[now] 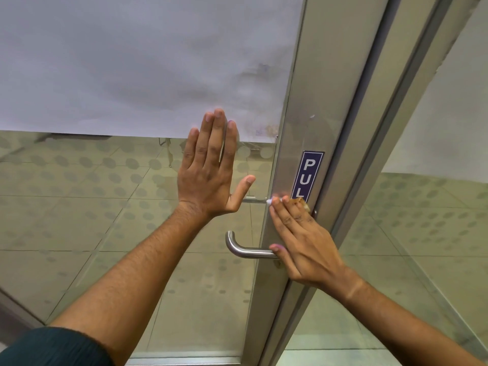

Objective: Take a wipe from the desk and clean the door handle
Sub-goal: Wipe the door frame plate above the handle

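Note:
A brushed-steel lever door handle sticks out to the left from the metal door frame. My right hand lies flat against the frame just above the handle's base. It presses a wipe under its fingers, and only a small white corner shows past the fingertips. The thumb touches the handle near its base. My left hand is spread flat on the glass panel to the left of the handle, holding nothing.
A blue PULL sticker sits on the frame right above my right fingertips. Frosted film covers the upper glass. A second glass panel stands to the right of the frame. Tiled floor shows through the glass.

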